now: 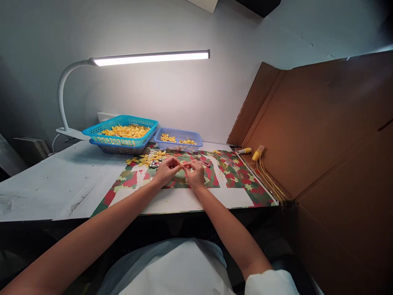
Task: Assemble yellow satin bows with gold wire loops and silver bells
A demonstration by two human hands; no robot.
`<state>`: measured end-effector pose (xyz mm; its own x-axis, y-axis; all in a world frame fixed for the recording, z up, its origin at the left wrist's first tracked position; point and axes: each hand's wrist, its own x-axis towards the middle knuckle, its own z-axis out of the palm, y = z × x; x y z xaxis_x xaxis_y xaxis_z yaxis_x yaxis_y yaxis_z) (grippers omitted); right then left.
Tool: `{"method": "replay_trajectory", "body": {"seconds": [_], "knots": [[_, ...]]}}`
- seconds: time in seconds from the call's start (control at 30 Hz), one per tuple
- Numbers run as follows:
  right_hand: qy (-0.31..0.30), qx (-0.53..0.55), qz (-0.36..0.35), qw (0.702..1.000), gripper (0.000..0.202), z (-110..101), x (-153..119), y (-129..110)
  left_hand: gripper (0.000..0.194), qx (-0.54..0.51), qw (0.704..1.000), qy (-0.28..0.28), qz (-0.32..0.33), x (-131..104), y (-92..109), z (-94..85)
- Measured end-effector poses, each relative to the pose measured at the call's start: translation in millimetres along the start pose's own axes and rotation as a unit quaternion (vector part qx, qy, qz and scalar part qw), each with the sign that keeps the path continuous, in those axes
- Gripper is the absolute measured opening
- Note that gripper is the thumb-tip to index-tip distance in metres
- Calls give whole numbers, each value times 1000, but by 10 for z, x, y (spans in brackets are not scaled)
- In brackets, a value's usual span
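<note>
Over the patterned sheet [245, 176] on the white table [39, 180], the left hand [167, 170] and the right hand [195, 172] meet fingertip to fingertip. The fingers of each are drawn narrow in a pinch on a small yellowish piece [181, 164], located between the two hands; its form is too small to tell. Yellow bow-shaped pieces [144, 159] lie on the sheet beyond the left hand, with a cluster of small silvery items [154, 164] just beside that hand. A pink-handled tool [204, 162] lies near the right hand. Behind, a turquoise basket [123, 141] filled with yellow pieces is stacked on a darker blue basket [118, 149]; to its right, a periwinkle basket [179, 145] bears two small groups of pieces. A white lamp [61, 94] is lit above. At the right, two yellow-and-white spools [245, 150] and loose yellow cords [272, 180] lie beside an upright cardboard panel [331, 123].
</note>
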<state>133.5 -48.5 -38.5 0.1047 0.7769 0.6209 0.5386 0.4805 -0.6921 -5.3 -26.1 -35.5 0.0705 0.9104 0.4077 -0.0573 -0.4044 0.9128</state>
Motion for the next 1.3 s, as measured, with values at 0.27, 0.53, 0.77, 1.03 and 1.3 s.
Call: {"method": "replay_trajectory", "body": {"seconds": [0.27, 0.53, 0.77, 1.03, 1.3], "knots": [[-24, 4, 10, 1000, 9, 4, -7, 12, 17, 43, 999, 9, 31, -20, 17, -3], [-1, 38, -16, 999, 9, -2, 3, -22, 12, 73, 997, 22, 26, -17, 15, 7], [36, 191, -11, 981, 17, -103, 13, -103, 15, 67, 998, 13, -4, 9, -17, 7], [-6, 391, 96, 915, 35, -224, 65, -151, 17, 73, 997, 7, -23, 4, -45, -10], [24, 459, 87, 884, 31, -414, 130, -245, 13, 92, 995, -17, -32, -8, 14, 39]]}}
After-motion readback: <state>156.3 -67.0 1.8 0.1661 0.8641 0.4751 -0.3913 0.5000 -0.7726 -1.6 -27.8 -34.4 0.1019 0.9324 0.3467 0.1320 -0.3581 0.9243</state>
